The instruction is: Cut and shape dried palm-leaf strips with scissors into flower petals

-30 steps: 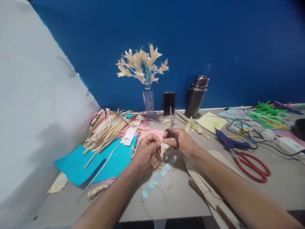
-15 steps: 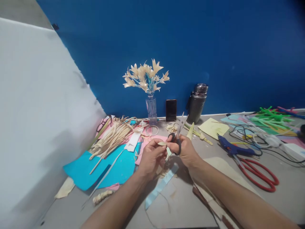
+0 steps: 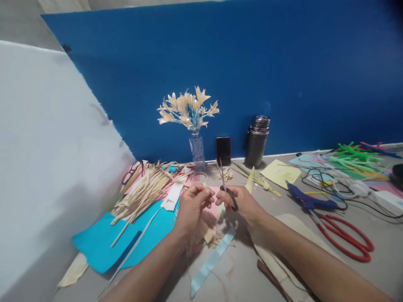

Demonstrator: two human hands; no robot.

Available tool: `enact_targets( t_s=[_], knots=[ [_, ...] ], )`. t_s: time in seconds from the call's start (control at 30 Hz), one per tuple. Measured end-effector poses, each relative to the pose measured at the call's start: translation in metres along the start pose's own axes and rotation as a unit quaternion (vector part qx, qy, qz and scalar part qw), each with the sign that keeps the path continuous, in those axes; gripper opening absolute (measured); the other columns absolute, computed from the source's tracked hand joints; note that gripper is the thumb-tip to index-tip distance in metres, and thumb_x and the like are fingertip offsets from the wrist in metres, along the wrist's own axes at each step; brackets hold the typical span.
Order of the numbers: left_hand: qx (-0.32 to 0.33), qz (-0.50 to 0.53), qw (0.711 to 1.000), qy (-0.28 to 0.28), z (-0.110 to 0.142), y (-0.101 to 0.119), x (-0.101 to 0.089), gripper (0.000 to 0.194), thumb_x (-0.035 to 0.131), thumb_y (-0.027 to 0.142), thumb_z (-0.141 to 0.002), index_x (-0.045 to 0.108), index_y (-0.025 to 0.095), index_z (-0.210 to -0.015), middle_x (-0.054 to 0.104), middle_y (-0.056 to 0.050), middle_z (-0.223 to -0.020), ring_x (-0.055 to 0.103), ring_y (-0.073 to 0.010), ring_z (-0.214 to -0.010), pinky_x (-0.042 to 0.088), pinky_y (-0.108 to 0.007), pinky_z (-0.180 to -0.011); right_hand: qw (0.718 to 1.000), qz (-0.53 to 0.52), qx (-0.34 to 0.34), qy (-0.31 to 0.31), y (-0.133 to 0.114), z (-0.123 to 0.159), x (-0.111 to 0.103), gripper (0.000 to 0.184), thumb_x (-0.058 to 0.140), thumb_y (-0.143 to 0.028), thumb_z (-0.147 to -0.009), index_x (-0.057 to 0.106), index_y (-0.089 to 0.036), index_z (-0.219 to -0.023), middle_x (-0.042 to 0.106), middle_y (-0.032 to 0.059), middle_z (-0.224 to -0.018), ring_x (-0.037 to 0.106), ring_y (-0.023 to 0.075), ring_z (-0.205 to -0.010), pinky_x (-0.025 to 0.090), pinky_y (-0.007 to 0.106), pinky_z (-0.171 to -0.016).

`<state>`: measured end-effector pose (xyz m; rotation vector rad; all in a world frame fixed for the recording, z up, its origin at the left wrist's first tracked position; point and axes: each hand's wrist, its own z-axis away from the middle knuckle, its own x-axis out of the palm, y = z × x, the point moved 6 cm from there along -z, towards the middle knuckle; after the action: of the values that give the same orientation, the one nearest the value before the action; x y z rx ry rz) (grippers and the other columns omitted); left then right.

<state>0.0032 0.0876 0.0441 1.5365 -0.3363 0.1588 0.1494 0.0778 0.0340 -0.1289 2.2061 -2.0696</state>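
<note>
My left hand [image 3: 192, 209] is closed in a pinch on a small pale piece of husk [image 3: 205, 186], whose tip shows above the fingers. Just to its right, my right hand [image 3: 241, 200] grips small black-handled scissors [image 3: 222, 176]. Their blades point up and away from me, slightly apart, clear of the husk piece. Below the hands a light blue ribbon strip [image 3: 214, 260] lies on the table among cream scraps. Behind them is a pink sheet [image 3: 215, 209], partly hidden by the fingers.
Left lie a bundle of dried husk strips [image 3: 141, 191] and blue sheets [image 3: 103, 245]. At the back stand husk flowers [image 3: 189, 107] in a clear bottle [image 3: 197, 153], a phone [image 3: 223, 150] and a flask [image 3: 257, 142]. Right are a glue gun [image 3: 310, 201] and red-handled scissors [image 3: 346, 237].
The husk piece has turned from lying flat to pointing up. My hands have drawn slightly apart, and the scissors have swung from leaning right to nearly upright. The view has shifted a little.
</note>
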Motion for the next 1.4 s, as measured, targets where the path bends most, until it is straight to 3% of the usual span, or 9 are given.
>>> enact_targets(
  t_s=[0.1, 0.2, 0.37, 0.43, 0.63, 0.83, 1.2, 1.4],
  knots=[
    [0.056, -0.058, 0.997, 0.003, -0.008, 0.016, -0.009, 0.016, 0.074, 0.021, -0.069, 0.058, 0.017, -0.068, 0.061, 0.001, -0.058, 0.055, -0.0111, -0.056, 0.043, -0.023, -0.057, 0.998, 0.052, -0.004, -0.036, -0.001, -0.009, -0.005, 0.043, 0.07, -0.055, -0.079, 0.071, -0.013, -0.072, 0.062, 0.0028, -0.064, 0.044, 0.0115, -0.055, 0.033, 0.024, -0.051],
    [0.074, -0.055, 0.996, 0.006, -0.014, 0.016, -0.018, 0.014, 0.071, 0.022, -0.072, 0.058, 0.017, -0.071, 0.061, 0.002, -0.057, 0.054, -0.0115, -0.056, 0.042, -0.024, -0.057, 0.997, 0.059, -0.016, -0.054, -0.001, -0.016, -0.004, 0.046, 0.068, -0.058, -0.082, 0.071, -0.012, -0.073, 0.066, 0.0056, -0.071, 0.044, 0.0111, -0.056, 0.033, 0.024, -0.051],
    [0.061, -0.057, 0.996, 0.012, -0.016, 0.003, -0.029, 0.014, 0.069, 0.022, -0.073, 0.058, 0.016, -0.068, 0.063, -0.001, -0.064, 0.054, -0.0108, -0.059, 0.043, -0.023, -0.058, 0.987, -0.005, 0.055, -0.15, 0.023, -0.004, 0.023, 0.041, 0.078, -0.053, -0.073, 0.067, -0.013, -0.072, 0.066, 0.0046, -0.065, 0.058, 0.0158, -0.059, 0.042, 0.025, -0.054],
    [0.051, -0.062, 0.997, 0.014, -0.016, 0.002, -0.03, 0.014, 0.069, 0.022, -0.073, 0.057, 0.016, -0.067, 0.064, -0.001, -0.064, 0.053, -0.0108, -0.058, 0.044, -0.022, -0.056, 0.983, -0.019, 0.074, -0.168, 0.031, 0.004, 0.033, 0.04, 0.079, -0.051, -0.072, 0.066, -0.013, -0.07, 0.066, 0.0041, -0.064, 0.058, 0.0151, -0.058, 0.041, 0.024, -0.054],
    [0.005, -0.028, 1.0, 0.013, -0.014, 0.0, -0.03, 0.016, 0.071, 0.024, -0.068, 0.057, 0.017, -0.067, 0.062, -0.001, -0.06, 0.052, -0.0122, -0.053, 0.044, -0.021, -0.046, 0.981, -0.047, 0.115, -0.152, 0.037, 0.01, 0.041, 0.044, 0.078, -0.053, -0.07, 0.059, -0.014, -0.06, 0.06, 0.0019, -0.058, 0.05, 0.0119, -0.049, 0.039, 0.023, -0.049],
    [0.003, -0.024, 1.0, -0.006, -0.015, -0.006, -0.03, 0.017, 0.073, 0.024, -0.069, 0.058, 0.017, -0.067, 0.062, -0.001, -0.06, 0.052, -0.0107, -0.052, 0.045, -0.021, -0.05, 0.98, -0.059, 0.128, -0.137, 0.039, 0.011, 0.041, 0.044, 0.079, -0.053, -0.067, 0.056, -0.017, -0.058, 0.062, 0.0023, -0.059, 0.049, 0.0122, -0.047, 0.04, 0.024, -0.047],
    [-0.028, -0.02, 0.999, -0.002, -0.008, -0.009, -0.024, 0.022, 0.072, 0.028, -0.07, 0.053, 0.018, -0.065, 0.06, 0.0, -0.056, 0.051, -0.012, -0.047, 0.047, -0.024, -0.044, 0.986, -0.021, 0.092, -0.136, 0.052, 0.008, 0.038, 0.043, 0.075, -0.053, -0.073, 0.057, -0.015, -0.06, 0.064, 0.0033, -0.058, 0.055, 0.0139, -0.051, 0.039, 0.023, -0.05],
    [-0.025, -0.02, 0.999, -0.007, -0.008, -0.007, -0.024, 0.021, 0.071, 0.027, -0.071, 0.052, 0.019, -0.067, 0.061, 0.0, -0.057, 0.053, -0.0127, -0.047, 0.046, -0.025, -0.044, 0.986, -0.02, 0.111, -0.12, 0.051, 0.008, 0.038, 0.045, 0.079, -0.053, -0.068, 0.057, -0.016, -0.056, 0.061, 0.0019, -0.053, 0.05, 0.0123, -0.047, 0.036, 0.022, -0.046]
  ],
)
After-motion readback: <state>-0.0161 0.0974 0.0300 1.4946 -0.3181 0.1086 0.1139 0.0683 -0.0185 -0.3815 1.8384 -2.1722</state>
